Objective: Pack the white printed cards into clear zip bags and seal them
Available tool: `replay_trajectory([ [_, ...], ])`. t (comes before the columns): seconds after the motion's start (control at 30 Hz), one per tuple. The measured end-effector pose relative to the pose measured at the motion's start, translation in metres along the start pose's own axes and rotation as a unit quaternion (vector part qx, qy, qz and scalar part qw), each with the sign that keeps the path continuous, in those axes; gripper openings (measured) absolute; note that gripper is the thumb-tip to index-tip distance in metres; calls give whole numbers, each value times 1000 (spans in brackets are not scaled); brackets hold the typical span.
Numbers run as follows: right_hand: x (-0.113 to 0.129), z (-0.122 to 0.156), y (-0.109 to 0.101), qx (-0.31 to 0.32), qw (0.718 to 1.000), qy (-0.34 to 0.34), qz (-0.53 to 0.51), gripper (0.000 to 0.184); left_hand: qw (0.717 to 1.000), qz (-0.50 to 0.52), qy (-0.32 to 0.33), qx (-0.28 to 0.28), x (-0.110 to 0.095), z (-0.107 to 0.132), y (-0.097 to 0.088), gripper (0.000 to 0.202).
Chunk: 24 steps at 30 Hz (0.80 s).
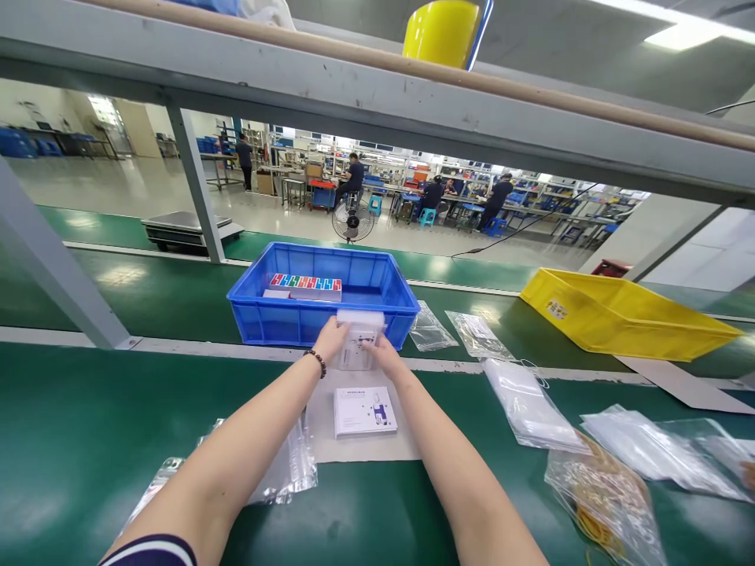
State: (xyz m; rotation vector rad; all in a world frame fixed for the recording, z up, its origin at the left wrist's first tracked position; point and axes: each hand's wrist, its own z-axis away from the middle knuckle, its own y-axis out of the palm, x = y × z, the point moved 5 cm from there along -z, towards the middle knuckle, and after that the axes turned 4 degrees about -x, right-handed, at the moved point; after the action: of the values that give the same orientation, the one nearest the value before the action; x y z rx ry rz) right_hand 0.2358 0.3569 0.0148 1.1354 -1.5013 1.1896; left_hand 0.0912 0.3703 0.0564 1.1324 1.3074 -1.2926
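Both hands grip a white printed box in a clear plastic bag (356,355), held upright against the front wall of the blue bin (283,321). My left hand (331,339) closes on its left side and my right hand (386,355) on its right side. Just below them, a flat white box (364,410) with a purple figure printed on it lies on a pale cardboard sheet (369,450). A row of boxes with coloured ends (305,288) sits inside the bin. Clear plastic bags (289,472) lie partly under my left forearm.
A yellow bin (625,314) stands at the right. Clear bags (531,405) and a bag of rubber bands (607,495) lie on the green table (366,519). A shelf beam (377,98) crosses above. Beyond are a scale (189,224), a fan (352,223) and several people.
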Motion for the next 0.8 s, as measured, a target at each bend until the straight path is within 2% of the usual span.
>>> replay_trajectory([
  [0.17, 9, -10, -8, -58, 997, 39, -23, 42, 999, -49, -9, -15, -11, -6, -10, 33],
  [0.3, 15, -5, -24, -119, 991, 61, -13, 48, 997, -74, 3, -19, -19, 7, -29, 40],
  [0.47, 31, 27, -41, -174, 984, 46, -12, 48, 995, -85, 37, -30, -30, 46, -64, 38],
  [0.57, 44, 60, -43, -179, 983, 24, -16, 42, 986, -148, 77, -15, -33, 81, -87, 29],
  [0.67, 53, 99, -40, -167, 986, 10, -18, 35, 946, -305, 99, 53, -22, 120, -101, 27],
  [0.8, 58, 146, -26, -104, 994, -5, -19, 29, 853, -502, 56, 133, 19, 162, -113, 33],
])
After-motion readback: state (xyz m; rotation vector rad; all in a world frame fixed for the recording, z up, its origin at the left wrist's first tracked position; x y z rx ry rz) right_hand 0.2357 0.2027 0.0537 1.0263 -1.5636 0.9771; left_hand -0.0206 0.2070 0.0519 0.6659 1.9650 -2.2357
